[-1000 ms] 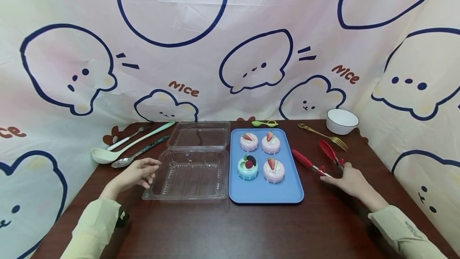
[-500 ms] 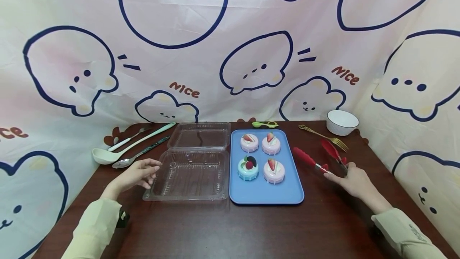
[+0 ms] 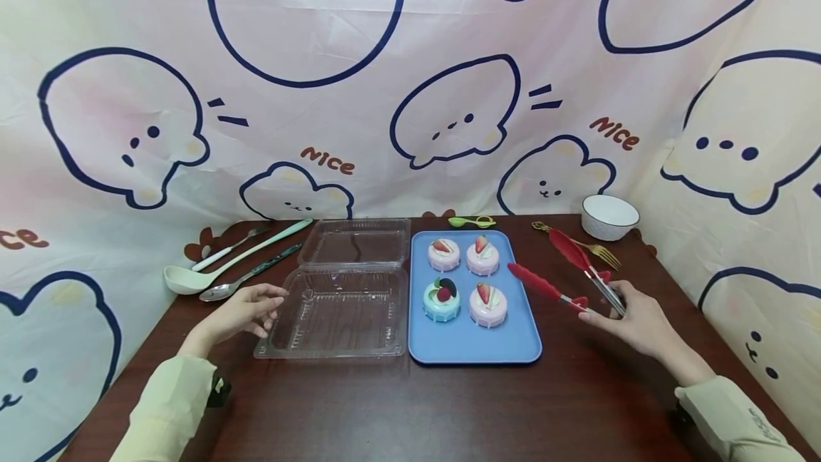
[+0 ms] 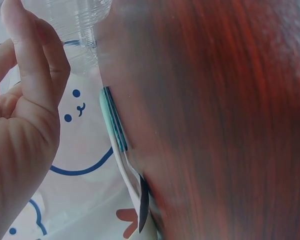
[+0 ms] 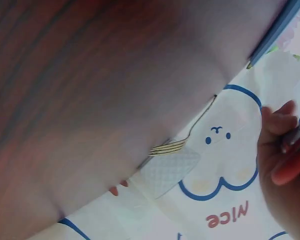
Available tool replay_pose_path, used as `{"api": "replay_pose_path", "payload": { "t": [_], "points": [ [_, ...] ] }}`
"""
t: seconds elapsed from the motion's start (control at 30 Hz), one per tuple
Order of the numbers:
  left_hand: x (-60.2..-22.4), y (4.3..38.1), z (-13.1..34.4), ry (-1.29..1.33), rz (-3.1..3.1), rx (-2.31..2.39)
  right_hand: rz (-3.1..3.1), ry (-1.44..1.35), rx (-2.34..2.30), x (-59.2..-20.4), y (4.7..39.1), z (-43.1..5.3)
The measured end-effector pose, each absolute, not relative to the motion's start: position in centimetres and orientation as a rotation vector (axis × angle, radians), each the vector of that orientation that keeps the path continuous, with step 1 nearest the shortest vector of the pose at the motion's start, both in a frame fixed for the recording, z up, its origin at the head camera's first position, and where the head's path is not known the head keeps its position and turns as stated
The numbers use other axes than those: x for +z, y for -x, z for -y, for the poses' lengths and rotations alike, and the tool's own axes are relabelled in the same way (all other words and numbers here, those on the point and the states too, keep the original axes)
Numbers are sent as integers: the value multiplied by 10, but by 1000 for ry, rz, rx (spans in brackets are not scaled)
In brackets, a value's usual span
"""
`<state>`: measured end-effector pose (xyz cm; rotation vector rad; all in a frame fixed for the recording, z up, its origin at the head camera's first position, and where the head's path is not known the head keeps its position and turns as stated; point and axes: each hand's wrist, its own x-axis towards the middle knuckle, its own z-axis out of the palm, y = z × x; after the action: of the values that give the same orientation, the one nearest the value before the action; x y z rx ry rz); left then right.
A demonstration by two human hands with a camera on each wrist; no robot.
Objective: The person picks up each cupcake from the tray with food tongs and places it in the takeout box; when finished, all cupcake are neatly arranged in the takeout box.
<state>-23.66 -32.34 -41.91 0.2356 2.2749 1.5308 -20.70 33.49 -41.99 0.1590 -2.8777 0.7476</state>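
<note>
Red tongs [image 3: 541,284]: held in right hand [image 3: 644,321], tips far-left of it. Left hand [image 3: 237,312]: fingers loosely bent, by clear container [image 3: 346,312].

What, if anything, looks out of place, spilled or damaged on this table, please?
I see nothing spilled or damaged. One mild oddity: the blue cake, near left of the four on the tray, differs from the three pink cakes.
</note>
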Motion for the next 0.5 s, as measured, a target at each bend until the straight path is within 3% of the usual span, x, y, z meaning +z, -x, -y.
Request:
{"api": "replay_pose_path", "payload": {
  "t": [0.5],
  "points": [
    [-416,234,321,-240,-2278,1529,2885,-575,736,-429,193,-305]
  ]
}}
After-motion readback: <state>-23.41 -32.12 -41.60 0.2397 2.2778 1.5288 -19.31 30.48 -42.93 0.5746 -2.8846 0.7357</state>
